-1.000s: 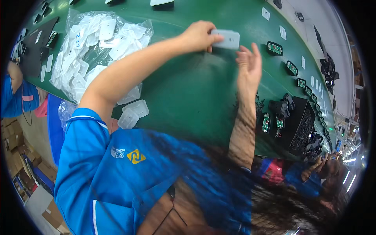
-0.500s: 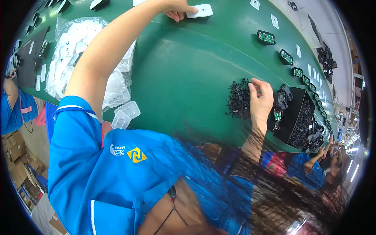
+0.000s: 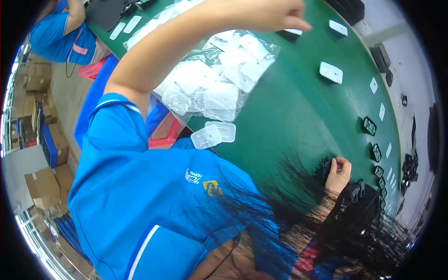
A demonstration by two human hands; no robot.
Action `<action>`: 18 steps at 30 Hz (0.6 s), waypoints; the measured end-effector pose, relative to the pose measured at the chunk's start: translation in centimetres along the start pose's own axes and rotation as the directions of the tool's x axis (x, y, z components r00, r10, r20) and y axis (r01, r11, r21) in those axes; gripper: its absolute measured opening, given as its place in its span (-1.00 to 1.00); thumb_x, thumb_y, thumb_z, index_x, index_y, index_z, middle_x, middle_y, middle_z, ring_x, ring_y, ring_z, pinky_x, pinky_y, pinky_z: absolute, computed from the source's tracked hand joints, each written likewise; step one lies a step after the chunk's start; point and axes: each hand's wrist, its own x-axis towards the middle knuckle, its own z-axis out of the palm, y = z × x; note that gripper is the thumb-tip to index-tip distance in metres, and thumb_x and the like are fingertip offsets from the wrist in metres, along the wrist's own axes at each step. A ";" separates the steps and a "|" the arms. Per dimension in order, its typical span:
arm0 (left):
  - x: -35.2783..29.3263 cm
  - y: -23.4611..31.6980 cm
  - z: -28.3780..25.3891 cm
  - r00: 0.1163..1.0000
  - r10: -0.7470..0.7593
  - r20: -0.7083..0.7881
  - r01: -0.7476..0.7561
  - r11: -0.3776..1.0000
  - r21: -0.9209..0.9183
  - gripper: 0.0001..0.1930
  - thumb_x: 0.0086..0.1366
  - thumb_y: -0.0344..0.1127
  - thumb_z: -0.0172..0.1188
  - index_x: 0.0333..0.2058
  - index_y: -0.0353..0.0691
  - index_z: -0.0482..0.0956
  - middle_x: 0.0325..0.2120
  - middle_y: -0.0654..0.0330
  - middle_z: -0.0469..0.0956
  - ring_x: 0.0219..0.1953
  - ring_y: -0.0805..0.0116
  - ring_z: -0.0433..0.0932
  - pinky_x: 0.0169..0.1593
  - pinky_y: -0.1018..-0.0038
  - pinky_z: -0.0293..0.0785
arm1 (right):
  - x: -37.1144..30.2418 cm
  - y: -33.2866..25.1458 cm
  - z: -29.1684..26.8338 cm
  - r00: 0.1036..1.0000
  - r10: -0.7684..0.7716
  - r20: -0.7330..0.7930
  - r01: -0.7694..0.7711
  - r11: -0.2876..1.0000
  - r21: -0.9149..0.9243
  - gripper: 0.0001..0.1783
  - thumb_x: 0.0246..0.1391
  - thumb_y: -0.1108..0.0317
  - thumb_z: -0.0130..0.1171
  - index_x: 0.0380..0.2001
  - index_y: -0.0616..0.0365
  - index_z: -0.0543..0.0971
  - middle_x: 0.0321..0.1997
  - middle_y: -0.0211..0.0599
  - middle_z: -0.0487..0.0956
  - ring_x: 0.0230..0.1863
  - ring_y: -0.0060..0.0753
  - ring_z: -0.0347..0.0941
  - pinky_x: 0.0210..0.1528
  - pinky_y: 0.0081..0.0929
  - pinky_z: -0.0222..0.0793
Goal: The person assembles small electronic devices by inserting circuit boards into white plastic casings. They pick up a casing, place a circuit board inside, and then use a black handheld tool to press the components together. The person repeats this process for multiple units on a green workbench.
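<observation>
My left hand is at the top edge of the head view, partly cut off and slightly blurred. One finger is stretched out, and nothing shows in the hand. Just below it lies a dark case with a white top, mostly covered by the hand. My right hand rests beside a pile of tiny black parts. Its thumb and forefinger are pressed together at the pile's edge; anything between them is too small to make out. Strands of dark hair hide part of the right forearm and pile.
A clear bag of white plastic covers lies on the green table, two translucent covers beside it. Two white-topped cases sit farther right. Black cases with green circuit boards line the right. Another person sits upper left.
The whole view has swung, so the table sits lower and farther right. My left hand has left one white-topped case and moved left to another. My right hand stays by the black pile.
</observation>
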 end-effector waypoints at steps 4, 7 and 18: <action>-9.0 -4.5 0.8 0.987 -0.157 -0.044 0.163 0.959 0.233 -0.82 0.20 -0.22 0.18 -0.38 -0.21 0.55 -0.51 0.16 0.52 -0.46 0.22 0.52 -0.31 0.36 0.44 | 0.0 -0.5 -0.1 0.990 0.134 -0.052 -0.125 0.980 0.153 -0.87 0.07 0.46 0.15 -0.32 0.27 0.48 -0.37 -0.29 0.50 -0.37 -0.47 0.41 -0.31 -0.52 0.32; -13.5 -7.1 4.2 0.971 -0.240 0.018 0.223 0.923 0.314 -0.80 0.12 -0.28 0.21 -0.28 -0.20 0.52 -0.30 0.14 0.51 -0.22 0.15 0.47 -0.16 0.34 0.43 | 0.1 -0.6 -0.5 0.989 0.140 -0.039 -0.130 0.970 0.205 -0.84 0.09 0.43 0.14 -0.27 0.27 0.49 -0.35 -0.30 0.53 -0.34 -0.50 0.42 -0.28 -0.54 0.33; -16.3 -7.0 7.4 0.993 0.114 0.024 -0.115 0.947 0.300 -0.66 -0.01 -0.26 0.30 -0.22 -0.21 0.53 -0.12 0.19 0.44 -0.06 0.22 0.41 -0.10 0.35 0.46 | 1.6 -1.3 1.2 0.991 0.109 -0.082 -0.094 0.982 0.164 -0.84 0.09 0.41 0.19 -0.28 0.27 0.56 -0.34 -0.35 0.54 -0.37 -0.59 0.43 -0.30 -0.59 0.38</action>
